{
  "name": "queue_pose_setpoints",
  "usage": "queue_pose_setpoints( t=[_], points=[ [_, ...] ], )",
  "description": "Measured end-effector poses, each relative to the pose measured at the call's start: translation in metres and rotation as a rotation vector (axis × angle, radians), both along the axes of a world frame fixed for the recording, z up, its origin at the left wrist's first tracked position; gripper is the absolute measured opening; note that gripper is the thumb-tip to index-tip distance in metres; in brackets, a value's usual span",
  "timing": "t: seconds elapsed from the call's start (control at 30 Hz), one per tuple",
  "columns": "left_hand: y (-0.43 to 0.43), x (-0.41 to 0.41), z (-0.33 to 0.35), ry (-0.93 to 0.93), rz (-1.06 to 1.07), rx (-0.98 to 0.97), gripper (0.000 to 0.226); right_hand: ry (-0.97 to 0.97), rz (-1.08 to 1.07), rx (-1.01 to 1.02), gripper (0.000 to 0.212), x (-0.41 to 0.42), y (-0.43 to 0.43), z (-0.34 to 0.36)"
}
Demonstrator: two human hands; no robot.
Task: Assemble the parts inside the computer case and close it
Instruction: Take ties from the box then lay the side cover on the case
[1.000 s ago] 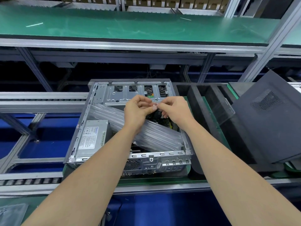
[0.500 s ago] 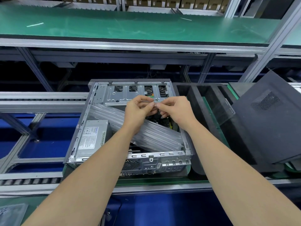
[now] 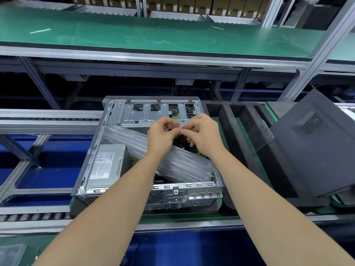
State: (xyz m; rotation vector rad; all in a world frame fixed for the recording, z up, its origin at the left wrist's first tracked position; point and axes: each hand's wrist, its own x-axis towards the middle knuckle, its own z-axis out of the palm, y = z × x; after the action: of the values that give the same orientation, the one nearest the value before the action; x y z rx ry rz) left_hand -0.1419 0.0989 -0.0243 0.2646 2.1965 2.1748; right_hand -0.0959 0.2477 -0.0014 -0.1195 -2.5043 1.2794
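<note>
The open metal computer case (image 3: pixel 90 156) lies flat on the belt in front of me. Inside it, a grey power supply (image 3: pixel 107 166) sits at the left, a clear ribbed plastic pack (image 3: pixel 182 164) lies diagonally across the middle, and a silver drive bay (image 3: pixel 149 114) spans the far end. My left hand (image 3: pixel 161 137) and my right hand (image 3: pixel 205 135) meet above the case, just in front of the bay. Both pinch a small pale piece (image 3: pixel 180 129) between their fingertips; I cannot tell what it is. The hands hide the parts below them.
A black side panel (image 3: pixel 315 146) with a vent grille leans at the right, over a black compartmented tray (image 3: pixel 240 131). Conveyor rollers (image 3: pixel 38 216) run along the near left. A green shelf (image 3: pixel 153 33) spans the back above the case.
Both hands stay at the same spot above the case. Only the fingertips have shifted a little around the small piece.
</note>
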Motion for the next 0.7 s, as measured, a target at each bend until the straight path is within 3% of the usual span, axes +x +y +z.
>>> queue_pose_setpoints(
  t=[0.1, 0.2, 0.43, 0.7],
  points=[
    [0.000, 0.001, 0.001, 0.063, 0.067, -0.089, 0.015, -0.001, 0.010, 0.224, 0.007, -0.001, -0.005, -0.002],
    [-0.004, 0.001, -0.002, 0.110, 0.103, -0.182, 0.017, -0.004, 0.051, 0.315, 0.009, 0.001, -0.009, -0.003],
    [-0.008, 0.003, -0.002, 0.133, 0.268, -0.289, 0.024, -0.026, 0.040, 0.389, 0.011, 0.000, -0.010, -0.008],
    [-0.016, 0.006, -0.003, 0.223, 0.248, -0.416, 0.013, -0.036, 0.054, 0.440, 0.011, -0.001, -0.008, -0.008]
  ],
)
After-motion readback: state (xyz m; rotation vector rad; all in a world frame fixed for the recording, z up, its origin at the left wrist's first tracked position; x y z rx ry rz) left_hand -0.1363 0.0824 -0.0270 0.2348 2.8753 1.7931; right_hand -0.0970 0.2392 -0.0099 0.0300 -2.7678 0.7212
